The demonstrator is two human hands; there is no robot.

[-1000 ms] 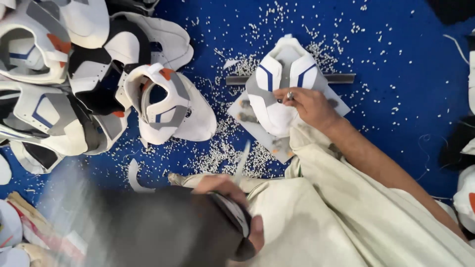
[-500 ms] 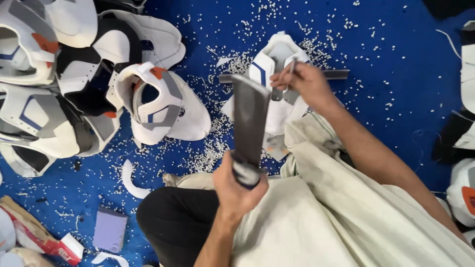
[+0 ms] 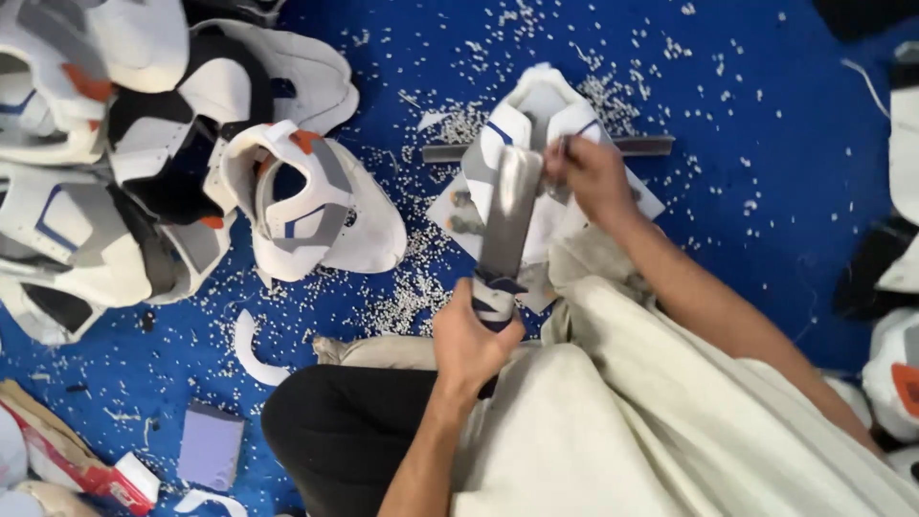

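Head view, looking down at a blue floor point(image 3: 766, 124) strewn with white crumbs point(image 3: 412, 292). Just below frame centre, the left hand point(image 3: 471, 337) is clenched around the taped handle of a broad flat blade point(image 3: 510, 213); the blade rises from the fist toward the upper centre of the frame. At its far end the right hand point(image 3: 592, 174) pinches a small part of a white shoe upper point(image 3: 536, 115) with blue and grey panels; the pinching fingertips sit just right of the blade's tip, touching or nearly touching it, though the exact contact cannot be told. The upper lies at upper centre on a pale board point(image 3: 643, 199), with a dark flat bar point(image 3: 643, 145) passing across beneath it, so the upper extends above and to both sides of the fingers. A pile of similar uppers point(image 3: 144, 172) fills the upper left of the frame. A curved white offcut point(image 3: 251, 349) lies at lower left, near a lilac block point(image 3: 212, 445). The person's dark trouser knee point(image 3: 335, 431) and cream garment point(image 3: 689, 421) occupy the lower centre and right.
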